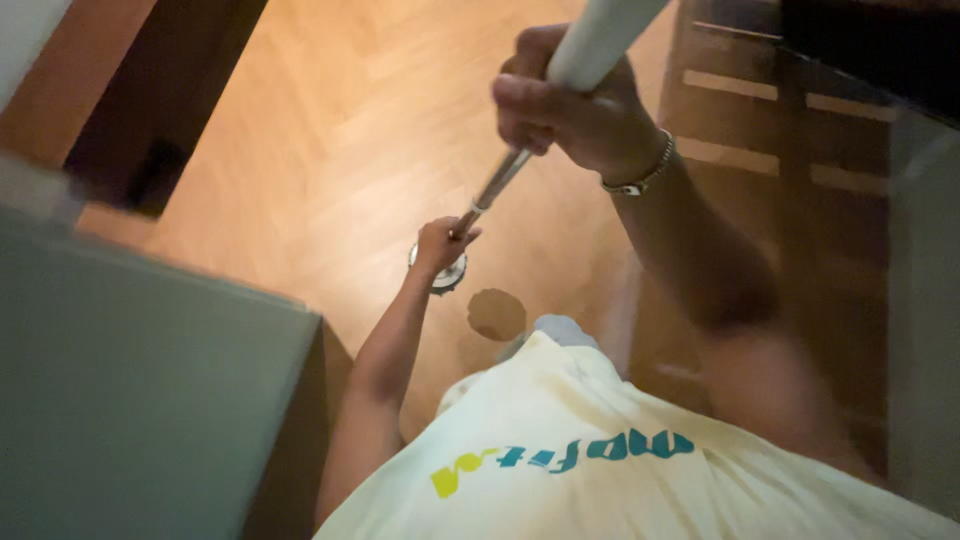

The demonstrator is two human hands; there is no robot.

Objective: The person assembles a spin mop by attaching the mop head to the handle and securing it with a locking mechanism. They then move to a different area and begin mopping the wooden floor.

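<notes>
Right hand [565, 105] fists around the pole [600, 40] near its top; left hand [440, 245] pinches the shaft just above the mop base [445, 275], steadying it.

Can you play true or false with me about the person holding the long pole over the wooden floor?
1. The right hand grips the white upper part of the pole. True.
2. The left hand rests on the grey cabinet. False: it grips the pole's metal lower part, by a round metal piece.
3. The floor is carpeted. False: it is wooden boards.
4. A bracelet sits on the right wrist. True.
5. The person's shirt is black. False: it is pale yellow.
</notes>
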